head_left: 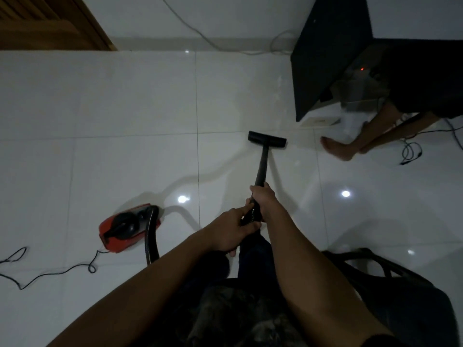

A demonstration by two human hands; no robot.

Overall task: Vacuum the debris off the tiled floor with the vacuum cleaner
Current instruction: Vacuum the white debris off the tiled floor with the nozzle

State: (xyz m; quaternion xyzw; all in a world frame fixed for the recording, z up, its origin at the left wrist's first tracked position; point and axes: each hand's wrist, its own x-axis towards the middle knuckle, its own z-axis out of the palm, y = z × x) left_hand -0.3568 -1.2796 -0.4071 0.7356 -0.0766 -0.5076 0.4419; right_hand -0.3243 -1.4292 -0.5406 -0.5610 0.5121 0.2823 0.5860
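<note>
A black vacuum wand (pixel 261 164) runs forward from my hands to its flat floor nozzle (pixel 267 139), which rests on the white tiled floor (pixel 125 108). My right hand (pixel 264 200) grips the wand higher up, and my left hand (pixel 234 230) grips the ribbed hose end just behind it. The red and black vacuum body (pixel 126 227) sits on the floor to my left, with the black hose (pixel 150 241) curving out of it. No debris shows clearly in the dim light.
Another person's bare feet (pixel 338 149) stand right of the nozzle, beside a black cabinet (pixel 330 58). A black power cord (pixel 50 269) trails left from the vacuum. More cables (pixel 411 151) lie at the right. A dark chair (pixel 388 279) is at my right; a wooden door (pixel 50 21) is far left.
</note>
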